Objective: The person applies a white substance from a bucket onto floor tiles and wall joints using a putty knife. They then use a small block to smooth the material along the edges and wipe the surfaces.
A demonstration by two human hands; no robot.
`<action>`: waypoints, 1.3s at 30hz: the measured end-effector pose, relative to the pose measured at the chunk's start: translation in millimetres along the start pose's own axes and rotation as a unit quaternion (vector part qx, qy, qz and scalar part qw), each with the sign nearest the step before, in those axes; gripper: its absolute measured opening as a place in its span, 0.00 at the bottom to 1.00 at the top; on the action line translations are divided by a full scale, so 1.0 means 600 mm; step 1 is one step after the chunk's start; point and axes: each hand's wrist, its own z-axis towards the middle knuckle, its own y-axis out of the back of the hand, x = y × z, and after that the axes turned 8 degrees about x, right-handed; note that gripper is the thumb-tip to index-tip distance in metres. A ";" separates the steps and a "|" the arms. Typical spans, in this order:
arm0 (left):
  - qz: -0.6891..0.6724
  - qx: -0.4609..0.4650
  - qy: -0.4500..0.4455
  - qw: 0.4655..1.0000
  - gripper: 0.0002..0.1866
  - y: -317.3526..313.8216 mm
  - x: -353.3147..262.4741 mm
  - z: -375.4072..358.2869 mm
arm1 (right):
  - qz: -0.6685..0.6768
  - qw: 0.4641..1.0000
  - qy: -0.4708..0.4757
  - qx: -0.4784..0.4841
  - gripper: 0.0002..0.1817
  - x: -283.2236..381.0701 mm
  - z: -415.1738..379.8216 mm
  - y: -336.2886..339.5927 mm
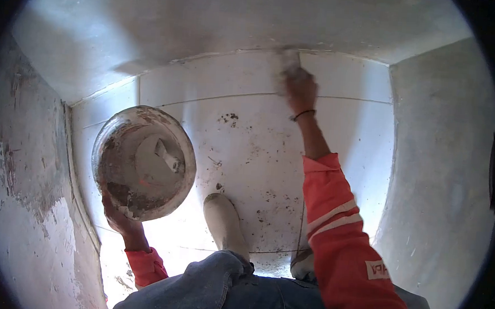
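Note:
My left hand (118,217) grips the near left rim of a round, mortar-stained bucket (184,137), which is tipped so its inside faces me. Inside it, a grey residue coats the walls, and a small flat pale piece (170,157) lies near the right side; I cannot make out its kind. Reaching forward, my right hand (301,90) is closed around a flat tool (289,60), smeared by motion. The tool's far end is at the line where the white tiled floor (248,138) meets the grey wall (209,24).
Plastered walls rise on the left (28,171) and right (443,165), the left one patchy and peeling. Dark crumbs (228,119) are scattered over the floor tiles. My pale boot (221,220) stands just right of the bucket.

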 end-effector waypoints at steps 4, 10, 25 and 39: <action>-0.017 -0.026 -0.006 1.000 0.30 0.019 -0.011 0.026 | -0.037 0.997 0.035 -0.055 0.23 0.025 -0.059 -0.109; 0.040 -0.019 -0.059 0.997 0.28 0.033 -0.001 0.052 | 0.042 0.982 0.174 -0.058 0.17 0.018 -0.129 -0.116; 0.264 0.200 0.006 0.944 0.20 -0.137 0.124 0.016 | 0.205 0.950 0.037 -0.234 0.27 -0.098 -0.185 0.291; 0.101 0.559 -0.069 0.820 0.18 -0.336 0.179 -0.094 | 0.232 0.965 0.103 0.073 0.09 0.333 -0.267 0.190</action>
